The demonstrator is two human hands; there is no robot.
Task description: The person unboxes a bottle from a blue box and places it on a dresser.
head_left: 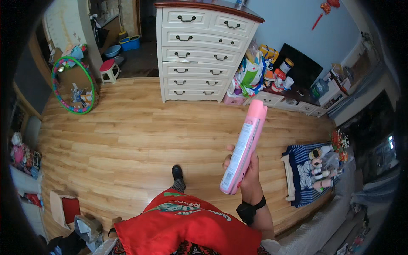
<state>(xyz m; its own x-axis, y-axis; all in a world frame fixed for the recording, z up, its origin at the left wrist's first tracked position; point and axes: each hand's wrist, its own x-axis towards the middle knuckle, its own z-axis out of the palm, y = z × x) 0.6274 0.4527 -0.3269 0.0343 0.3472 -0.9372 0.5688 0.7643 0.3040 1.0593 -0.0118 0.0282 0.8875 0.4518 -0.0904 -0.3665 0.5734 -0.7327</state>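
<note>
A tall pink aerosol spray can (242,148) with a pink cap and a pale printed label is held up in front of me, tilted so its cap points away and slightly right. My right hand (251,173) is closed around its lower part, fingertips showing on the left side; a black watch (250,210) is on that wrist. Low at the left edge of my red apron (187,225), only a small part of my left hand (116,221) shows. Its fingers are too hidden to read, and whether it holds anything cannot be seen.
Ahead is a white chest of drawers (199,55), beside a low cabinet (293,103) with bags and bottles. A green hoop (55,83) and red-topped stool (109,71) are left. At right is a cloth-covered table (299,170); a bin (88,229) is near left.
</note>
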